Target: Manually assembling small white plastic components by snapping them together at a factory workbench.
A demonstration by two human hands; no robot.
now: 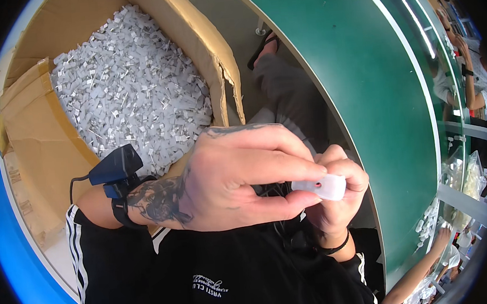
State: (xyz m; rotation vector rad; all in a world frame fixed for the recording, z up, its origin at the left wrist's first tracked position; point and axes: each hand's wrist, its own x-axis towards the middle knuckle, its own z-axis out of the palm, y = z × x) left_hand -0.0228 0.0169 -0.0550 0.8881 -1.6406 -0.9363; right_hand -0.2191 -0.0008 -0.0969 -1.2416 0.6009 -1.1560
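Observation:
A small whitish plastic piece point(332, 187) with a rounded end and a small dark-red spot or hole is held up in front of my chest. My left hand point(245, 177), tattooed and coming in from the left, pinches its near end between thumb and fingertips. Behind it, the curled fingers of my right hand point(338, 207) close round the other end, partly covered by the piece and my left hand. A big cardboard box point(43, 118) beside my left arm holds a heap of similar white plastic pieces with metal pins point(131, 86).
A long green work table point(363, 87) with a pale edge strip curves along my right. Clear bags point(471, 178) and loose white pieces point(427, 224) lie at its far side. Another person's arm point(416, 272) reaches in at lower right. A black camera point(117, 166) sits on my left wrist.

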